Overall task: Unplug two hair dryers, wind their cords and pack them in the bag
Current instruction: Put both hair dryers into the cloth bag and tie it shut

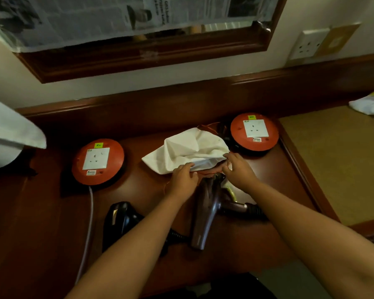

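A white cloth drawstring bag [188, 147] lies in the middle of the wooden desk [41, 223], its mouth toward me. My left hand [183, 180] pinches the near left edge of the mouth. My right hand [239, 169] grips the right edge. A maroon hair dryer [207, 210] lies just below the bag between my forearms, its handle pointing right. A black hair dryer [121, 219] lies at the lower left, partly hidden by my left forearm. Both sockets on the reels show no plug.
Two orange cable reels with white sockets sit on the desk, one [98, 161] at the left and one [254, 131] at the right. A white cable [89, 223] runs from the left reel. A wall socket [309, 45] is at upper right. White cloth [9, 134] intrudes at the left.
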